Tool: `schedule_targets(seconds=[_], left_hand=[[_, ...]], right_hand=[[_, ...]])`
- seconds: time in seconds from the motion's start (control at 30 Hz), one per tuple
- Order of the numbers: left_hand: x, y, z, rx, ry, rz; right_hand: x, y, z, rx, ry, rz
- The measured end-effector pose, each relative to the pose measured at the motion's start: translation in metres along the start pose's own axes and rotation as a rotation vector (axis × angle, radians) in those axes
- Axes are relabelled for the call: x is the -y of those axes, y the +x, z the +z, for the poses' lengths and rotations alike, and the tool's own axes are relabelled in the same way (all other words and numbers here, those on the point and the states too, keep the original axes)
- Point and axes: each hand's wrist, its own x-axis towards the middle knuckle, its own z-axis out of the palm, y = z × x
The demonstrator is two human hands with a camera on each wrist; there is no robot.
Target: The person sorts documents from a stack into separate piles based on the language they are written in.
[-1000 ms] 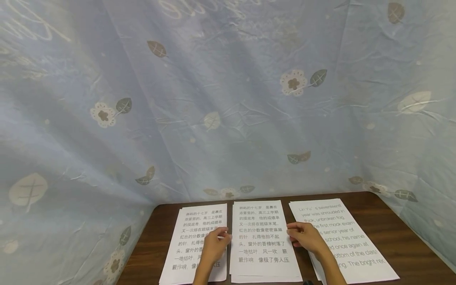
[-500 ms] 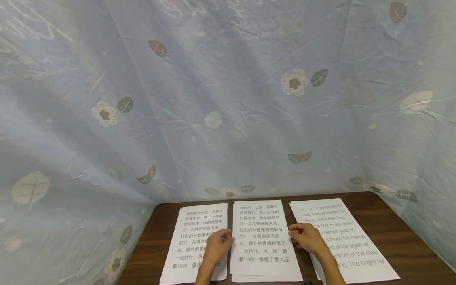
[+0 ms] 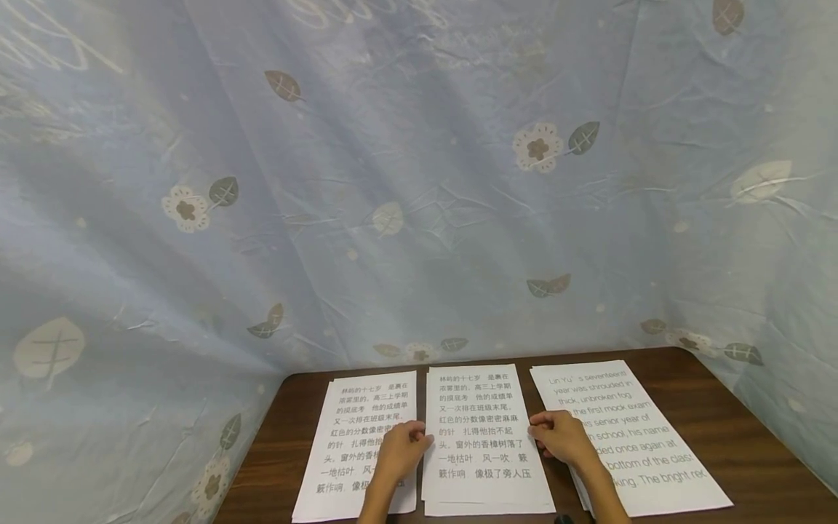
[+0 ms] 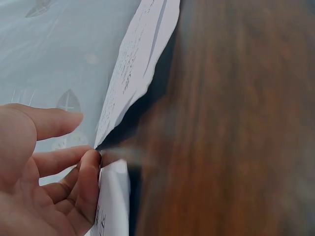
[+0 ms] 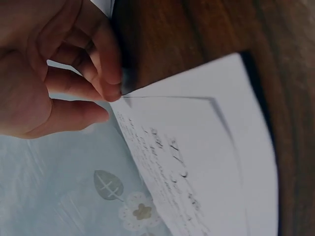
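Observation:
The middle paper stack, printed with Chinese text, lies flat between my two hands. My left hand reaches over the left paper stack, its fingertips right at the middle stack's left edge. In the left wrist view its thumb stands apart from the other fingers. On the other side, my right hand has its fingertips at the middle stack's right edge. The right wrist view shows the right thumb spread from the fingers, which meet the paper edge. A lower sheet peeks out along the middle stack's front.
The right paper stack, in English, lies angled, partly covered by my right forearm. All three stacks rest on a dark wooden table. A pale blue curtain with leaves and flowers hangs behind. A small black object shows at the bottom edge.
My left hand has shifted slightly right, so its fingertips now overlap the middle stack's edge. My right hand has barely moved. The paper stacks lie where they were.

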Motion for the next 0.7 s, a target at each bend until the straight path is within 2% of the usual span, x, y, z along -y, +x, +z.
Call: schedule_targets(seconds=[0.27, 0.43, 0.7], left_hand=[[-0.0001, 0.0021, 0.0043, -0.018, 0.035, -0.003], [-0.0011, 0.0012, 0.0036, -0.029, 0.027, 0.013], [-0.0036, 0.0009, 0.0042, -0.037, 0.006, -0.012]], right_hand=[[-0.0015, 0.0018, 0.0058, -0.035, -0.109, 0.006], [-0.0003, 0.0011, 0.0053, -0.03, -0.113, 0.008], [0.0041, -0.0006, 0.0033, -0.031, -0.098, -0.007]])
